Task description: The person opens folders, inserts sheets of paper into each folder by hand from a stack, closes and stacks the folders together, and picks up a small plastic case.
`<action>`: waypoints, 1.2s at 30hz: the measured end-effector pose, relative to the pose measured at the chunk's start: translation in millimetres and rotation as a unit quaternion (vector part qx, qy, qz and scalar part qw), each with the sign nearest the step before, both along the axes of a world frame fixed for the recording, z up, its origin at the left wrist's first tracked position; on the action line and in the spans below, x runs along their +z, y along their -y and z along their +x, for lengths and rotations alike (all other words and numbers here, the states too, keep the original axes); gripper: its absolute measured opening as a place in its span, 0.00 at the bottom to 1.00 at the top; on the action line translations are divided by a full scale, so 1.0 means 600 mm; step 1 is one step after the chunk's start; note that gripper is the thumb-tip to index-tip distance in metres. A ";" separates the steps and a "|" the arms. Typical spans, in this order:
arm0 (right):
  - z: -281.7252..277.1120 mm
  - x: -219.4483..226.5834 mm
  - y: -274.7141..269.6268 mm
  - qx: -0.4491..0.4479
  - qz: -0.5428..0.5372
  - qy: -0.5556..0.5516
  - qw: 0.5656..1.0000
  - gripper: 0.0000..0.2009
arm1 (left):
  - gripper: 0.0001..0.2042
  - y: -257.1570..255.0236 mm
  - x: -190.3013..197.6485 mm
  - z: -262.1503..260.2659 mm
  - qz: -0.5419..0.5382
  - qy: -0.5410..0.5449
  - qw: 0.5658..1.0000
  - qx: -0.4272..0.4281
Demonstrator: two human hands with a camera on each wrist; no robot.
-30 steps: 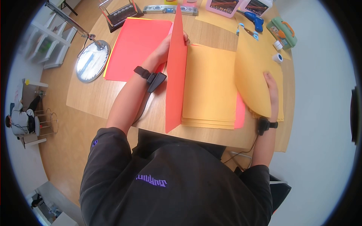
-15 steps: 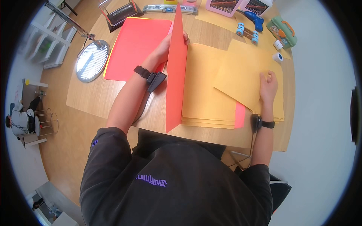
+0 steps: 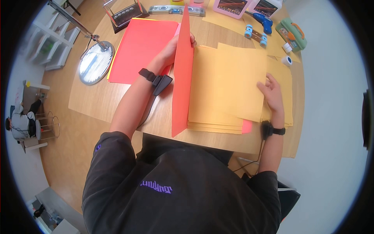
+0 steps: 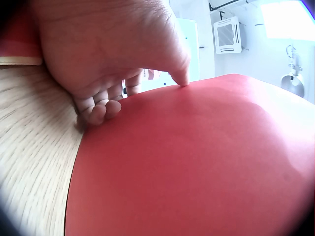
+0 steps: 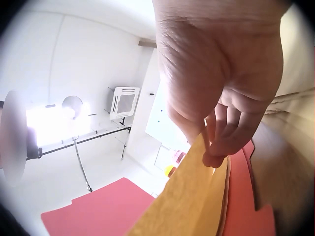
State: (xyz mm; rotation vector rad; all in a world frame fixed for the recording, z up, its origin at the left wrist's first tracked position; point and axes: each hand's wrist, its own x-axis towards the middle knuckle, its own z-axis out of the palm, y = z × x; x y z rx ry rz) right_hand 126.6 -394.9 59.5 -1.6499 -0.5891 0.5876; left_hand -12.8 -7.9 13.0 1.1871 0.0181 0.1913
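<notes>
My left hand (image 3: 169,52) holds a red paper sheet (image 3: 180,85) on edge, upright along the left side of a yellow-orange paper pile. In the left wrist view the thumb and curled fingers (image 4: 101,109) meet that sheet's edge. With my right hand (image 3: 272,93) I pinch the right edge of one yellow-orange paper sheet (image 3: 239,84), which lies slanted over the pile (image 3: 202,101). The right wrist view shows thumb and fingers (image 5: 221,152) closed on its edge. Beneath the pile a red sheet's corner (image 3: 246,126) sticks out.
More yellow-orange paper (image 3: 282,78) lies under and beside my right hand. Red sheets (image 3: 144,50) lie at left, near a round lamp base (image 3: 96,64). Along the back stand a Newton's cradle (image 3: 126,15), a spirit level (image 3: 177,10), bottles (image 3: 230,7), a blue tool (image 3: 265,23) and a green case (image 3: 292,34).
The yellow-orange sheet, first bent up at the right, has come down flat and moved left over the pile, my right hand following at its edge. My left hand stays with the upright red sheet.
</notes>
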 end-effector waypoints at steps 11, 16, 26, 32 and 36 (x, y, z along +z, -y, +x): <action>-0.070 0.002 -0.045 0.095 -0.038 -0.074 0.992 0.24 | 0.13 0.014 0.025 -0.016 0.028 0.016 0.999 0.018; -0.078 0.000 -0.057 0.079 -0.035 -0.082 0.993 0.23 | 0.13 0.022 0.023 -0.017 0.040 0.041 0.998 0.041; -0.056 0.003 -0.046 -0.098 -0.118 0.138 0.978 0.16 | 0.15 0.021 0.021 -0.015 0.046 0.035 0.998 0.033; -0.016 -0.017 -0.017 -0.079 -0.141 0.129 0.978 0.15 | 0.16 0.010 0.013 -0.001 0.014 -0.019 1.000 0.003; -0.016 -0.016 -0.018 -0.075 -0.169 0.143 0.972 0.14 | 0.15 0.018 0.022 -0.004 0.093 -0.047 0.995 0.012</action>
